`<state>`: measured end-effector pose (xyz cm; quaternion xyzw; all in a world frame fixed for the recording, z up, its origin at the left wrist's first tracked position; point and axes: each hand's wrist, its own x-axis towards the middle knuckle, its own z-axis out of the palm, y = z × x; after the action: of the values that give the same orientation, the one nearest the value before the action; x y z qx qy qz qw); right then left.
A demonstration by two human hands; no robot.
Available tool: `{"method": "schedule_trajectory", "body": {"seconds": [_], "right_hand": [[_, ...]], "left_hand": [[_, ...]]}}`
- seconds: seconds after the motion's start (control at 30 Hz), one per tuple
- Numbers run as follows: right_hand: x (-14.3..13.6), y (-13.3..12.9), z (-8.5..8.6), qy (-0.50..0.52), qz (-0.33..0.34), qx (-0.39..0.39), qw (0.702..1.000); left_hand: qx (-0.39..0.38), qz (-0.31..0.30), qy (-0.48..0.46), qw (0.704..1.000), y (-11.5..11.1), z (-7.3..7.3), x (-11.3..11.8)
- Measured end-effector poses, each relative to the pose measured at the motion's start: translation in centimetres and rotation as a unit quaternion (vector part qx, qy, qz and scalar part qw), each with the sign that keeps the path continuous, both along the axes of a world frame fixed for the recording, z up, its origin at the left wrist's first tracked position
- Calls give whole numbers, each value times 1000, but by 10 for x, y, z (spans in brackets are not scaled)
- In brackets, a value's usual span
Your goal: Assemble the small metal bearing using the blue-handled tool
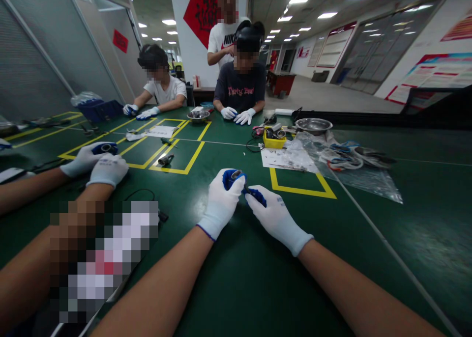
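Above the green table, my left hand, in a white glove with blue palm and fingertips, is closed around a small round dark part with a metallic rim. Its rim faces up between thumb and fingers, while the glove hides its lower portion. Close beside it on the right, my right hand, gloved alike, has thumb and fingers pinched together at the part's side. Something small and dark shows at those fingertips, too small to name.
A yellow bin of parts stands on white paper beyond my hands, near a metal bowl. A dark cylindrical part lies inside yellow tape. Gloves rest on plastic at right. A co-worker's gloved hands are at left; others sit opposite.
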<state>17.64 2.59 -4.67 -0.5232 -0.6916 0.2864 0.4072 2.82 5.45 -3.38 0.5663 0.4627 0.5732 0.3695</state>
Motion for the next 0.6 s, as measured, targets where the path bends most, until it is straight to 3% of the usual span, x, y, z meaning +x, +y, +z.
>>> {"method": "schedule_trajectory", "body": {"seconds": [0.3, 0.6], "right_hand": [[0, 0, -1, -49, -6, -22, 999], [2, -4, 3, -15, -13, -12, 1000]], "left_hand": [[93, -20, 174, 980, -17, 7, 5], [89, -21, 197, 976, -18, 9, 7]]}}
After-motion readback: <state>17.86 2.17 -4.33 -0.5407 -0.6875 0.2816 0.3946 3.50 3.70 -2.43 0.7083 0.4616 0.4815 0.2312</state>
